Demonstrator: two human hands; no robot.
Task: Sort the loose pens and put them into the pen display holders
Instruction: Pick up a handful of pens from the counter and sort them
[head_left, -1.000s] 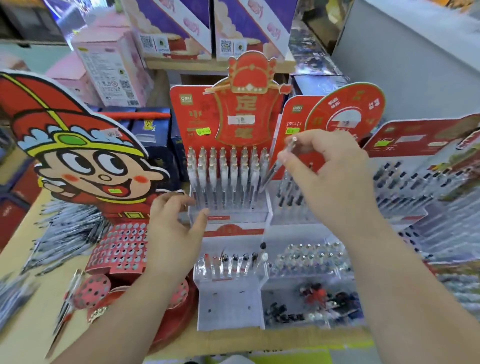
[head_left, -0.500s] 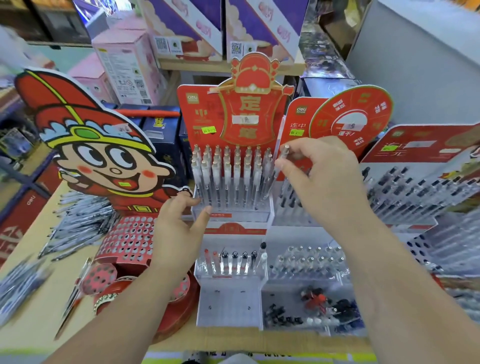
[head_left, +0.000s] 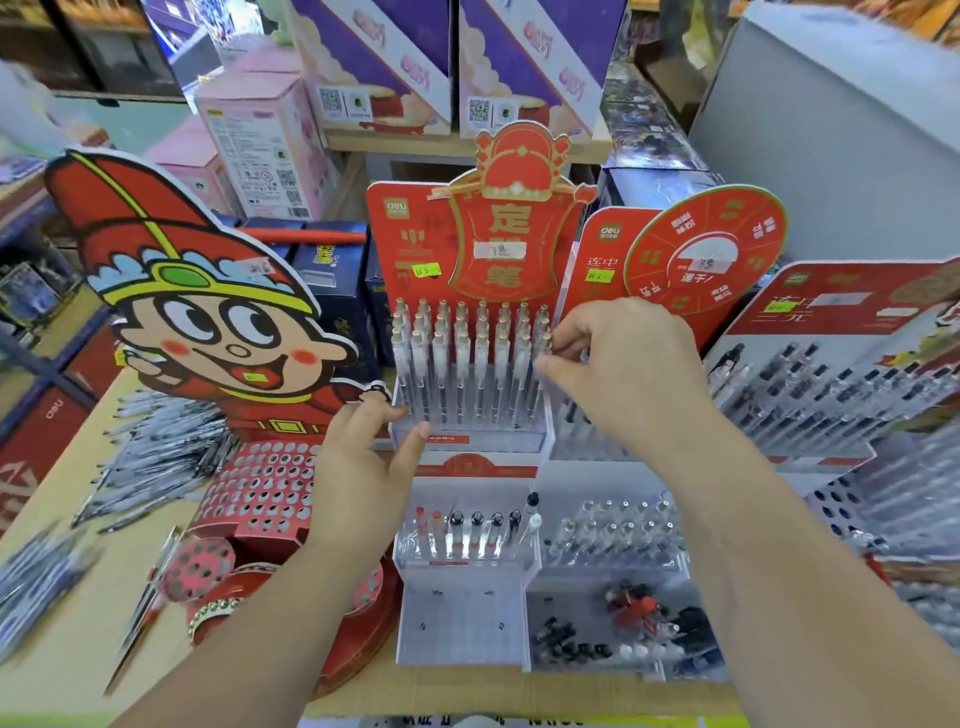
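Now the step in hand looks like seating one pen. On the tabletop (head_left: 78, 597) the red display holder (head_left: 400, 291) stands nearly full, and a heap of loose pens (head_left: 161, 452) lies well to its left, unsorted. The left hand (head_left: 358, 483) rests relaxed, spread fingers (head_left: 384, 415) against the holder's lower left corner, gripping nothing. The right hand (head_left: 628, 374) pinches the top end of a pen (head_left: 535, 400) in the rightmost column between thumb and curled fingers (head_left: 563, 338). Next, I judge, comes a straight downward push, then release.
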